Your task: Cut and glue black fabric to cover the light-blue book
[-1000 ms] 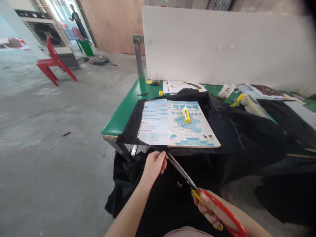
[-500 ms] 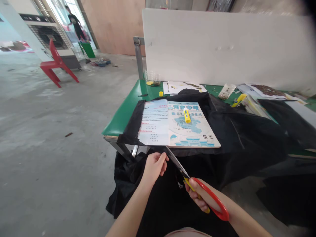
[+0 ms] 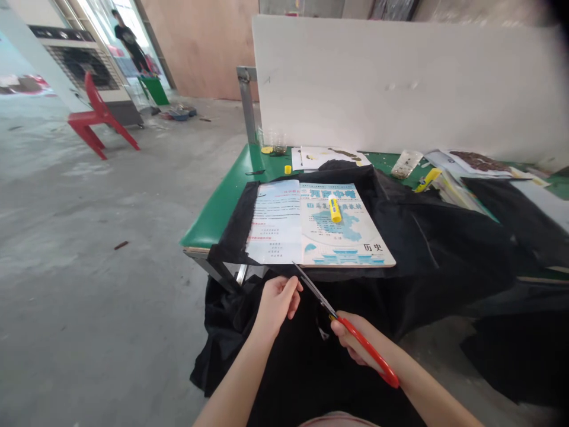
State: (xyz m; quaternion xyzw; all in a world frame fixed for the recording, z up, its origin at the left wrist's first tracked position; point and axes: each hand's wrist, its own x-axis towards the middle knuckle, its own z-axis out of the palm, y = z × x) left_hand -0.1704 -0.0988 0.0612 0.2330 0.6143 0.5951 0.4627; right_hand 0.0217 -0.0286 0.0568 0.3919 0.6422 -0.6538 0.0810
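Observation:
My right hand (image 3: 355, 338) is closed around the handles of a pair of scissors (image 3: 368, 347). The long metal blades point up and left, their tips at the lower edge of the open book (image 3: 278, 237). My left hand (image 3: 281, 299) is closed beside the blades, thumb against curled fingers, at the edge of black cloth (image 3: 400, 237). That cloth spreads under the book and hangs over the table's front. A yellow glue stick (image 3: 335, 209) lies on the book's right-hand page.
The green table (image 3: 217, 207) carries papers (image 3: 326, 157), a yellow cap (image 3: 287, 169), a clear plastic cup (image 3: 406, 164) and a yellow tool (image 3: 428, 179). A white board (image 3: 377, 89) stands behind. A red chair (image 3: 95, 115) and a distant person (image 3: 130, 41) are at the left.
The scissors' handles have come together and the blades have closed further, with the tips shifted slightly left. My left hand stays nearly in place. The whole view has moved slightly.

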